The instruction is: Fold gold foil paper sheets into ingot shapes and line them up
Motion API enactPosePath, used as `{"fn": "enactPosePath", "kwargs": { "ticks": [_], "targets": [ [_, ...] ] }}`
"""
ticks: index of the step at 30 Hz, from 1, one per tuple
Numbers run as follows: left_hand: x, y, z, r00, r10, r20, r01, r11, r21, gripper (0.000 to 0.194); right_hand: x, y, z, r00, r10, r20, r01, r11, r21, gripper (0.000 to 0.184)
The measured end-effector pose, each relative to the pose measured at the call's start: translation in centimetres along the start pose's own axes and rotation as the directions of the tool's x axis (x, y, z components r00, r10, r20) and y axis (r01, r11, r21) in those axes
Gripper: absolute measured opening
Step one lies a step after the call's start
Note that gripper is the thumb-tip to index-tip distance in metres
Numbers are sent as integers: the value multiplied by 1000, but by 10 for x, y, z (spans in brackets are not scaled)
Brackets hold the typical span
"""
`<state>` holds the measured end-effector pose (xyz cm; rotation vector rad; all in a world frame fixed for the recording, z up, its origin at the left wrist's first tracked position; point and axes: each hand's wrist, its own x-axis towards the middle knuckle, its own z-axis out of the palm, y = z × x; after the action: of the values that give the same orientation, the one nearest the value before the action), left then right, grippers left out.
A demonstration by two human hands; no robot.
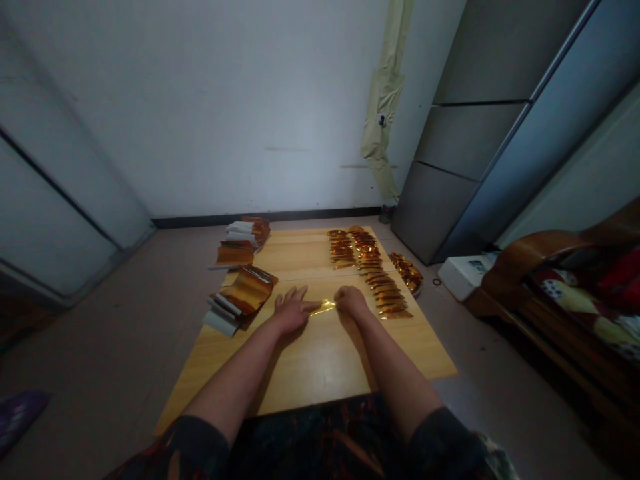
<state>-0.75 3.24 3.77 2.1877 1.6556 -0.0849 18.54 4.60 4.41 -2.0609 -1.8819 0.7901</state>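
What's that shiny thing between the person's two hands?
In the head view, a narrow strip of gold foil lies between the left hand and the right hand, its ends at both hands' fingers, above the wooden tabletop.

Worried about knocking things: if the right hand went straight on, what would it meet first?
The right hand would likely meet the left row of gold foil pieces first, though depth is unclear.

Both hands point(291, 312) touch a gold foil strip point(323, 308).
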Motion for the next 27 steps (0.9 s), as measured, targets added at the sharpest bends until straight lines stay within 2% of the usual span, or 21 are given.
{"fn": "enactPosePath", "kwargs": {
  "ticks": [2,4,7,13,16,23,27],
  "targets": [
    [-1,5,-2,994,73,-83,-69,996,49,44,1,2,-1,1000,0,-12,0,1000,-4,30],
    [-2,12,-4,967,191,-166,-175,979,105,36,1,2,-2,1000,-3,-23,3,1000,-11,29],
    [0,21,-2,940,294,-176,-269,951,150,31,1,2,-4,999,-8,-35,7,999,-31,24],
    [4,27,11,932,244,-267,-224,969,100,31,4,2,-4,999,-1,-34,-1,998,-70,23],
    [1,27,10,932,255,-257,-222,964,148,32,6,-3,-2,999,34,-37,-38,992,-117,25],
    [-5,30,7,934,256,-251,-195,950,243,33,7,-21,5,989,127,-74,-139,973,-186,47],
    [-6,32,7,937,241,-253,-182,955,234,34,6,-22,2,989,131,-72,-142,973,-183,47]
  ]
}}
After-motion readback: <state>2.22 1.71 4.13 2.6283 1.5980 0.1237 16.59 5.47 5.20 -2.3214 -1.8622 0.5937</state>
